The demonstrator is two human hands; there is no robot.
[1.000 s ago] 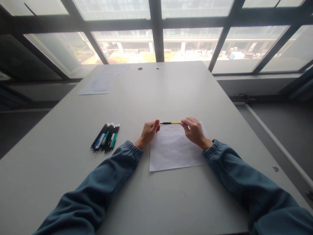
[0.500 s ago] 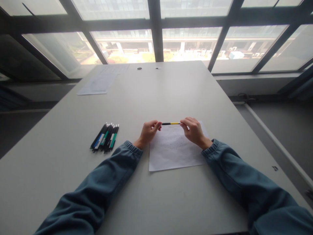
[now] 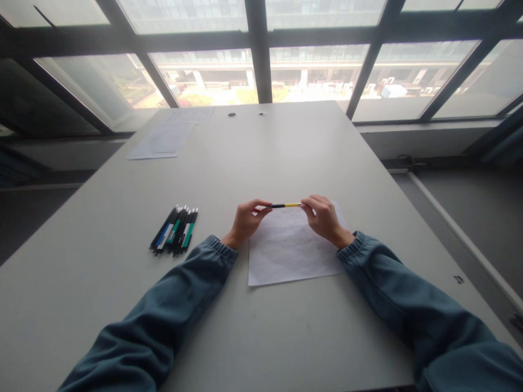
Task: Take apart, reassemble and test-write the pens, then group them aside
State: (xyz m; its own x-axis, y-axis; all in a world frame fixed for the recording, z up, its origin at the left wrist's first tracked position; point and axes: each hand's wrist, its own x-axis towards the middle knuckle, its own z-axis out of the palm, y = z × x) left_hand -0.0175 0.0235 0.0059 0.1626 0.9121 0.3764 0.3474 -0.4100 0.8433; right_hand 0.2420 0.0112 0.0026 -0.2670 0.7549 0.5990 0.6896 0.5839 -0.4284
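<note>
A black and yellow pen [image 3: 285, 206] lies level between my hands, over the far edge of a white sheet of paper [image 3: 292, 250]. My left hand [image 3: 247, 219] pinches its black end between thumb and fingertips. On the other side, my right hand [image 3: 322, 216] is closed on the pale tip next to the yellow part. Both tips of the pen are partly covered by fingers. To the left of my left hand, a row of several pens [image 3: 174, 231] with black, blue, white and green barrels rests side by side on the table.
The white table [image 3: 261, 169] reaches to the windows. Loose papers [image 3: 161, 139] lie at its far left. Two small round fittings, one a ringed hole [image 3: 231, 115], sit near the far edge. A small dark mark [image 3: 458, 280] is by the right edge.
The fingers of my left hand have shifted from a curled grip to a straighter thumb-and-finger pinch on the pen's black end. My right hand holds almost the same pose.
</note>
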